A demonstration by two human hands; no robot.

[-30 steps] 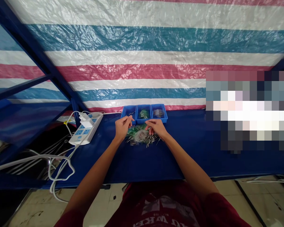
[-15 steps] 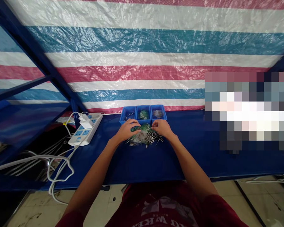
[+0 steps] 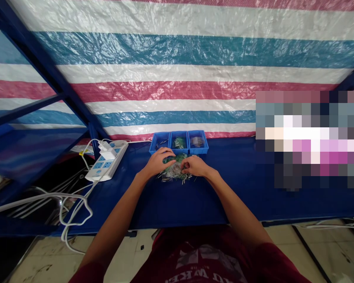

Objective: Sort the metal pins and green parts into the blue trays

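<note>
A mixed pile lies on the blue table, with clear plastic bags point(image 3: 174, 169), green packets point(image 3: 179, 158) and thin metal rods point(image 3: 184, 179). At the pile's left side is my left hand point(image 3: 158, 162), its thumb and fingers apart around the edge of the green packets. My right hand point(image 3: 196, 166) reaches over the pile's right part with thumb and fingertips pinched together. Whatever sits between those fingertips is too small to make out. Just behind stand three blue bins: the left bin point(image 3: 151, 146) holds a few thin rods, the middle one green packets point(image 3: 179, 142), the right one clear bags point(image 3: 198, 141).
A white power strip point(image 3: 102, 165) with a plugged-in adapter point(image 3: 107, 151) lies left on the table point(image 3: 177, 208), its white cables point(image 3: 76, 220) looping over the front edge. A striped plastic sheet point(image 3: 171, 92) hangs behind. Blue frame posts point(image 3: 44, 67) rise left. The right side is pixelated.
My left hand came down from near the left bin to the pile and its fingers spread. My right hand drew back right, then moved in again over the rods.
</note>
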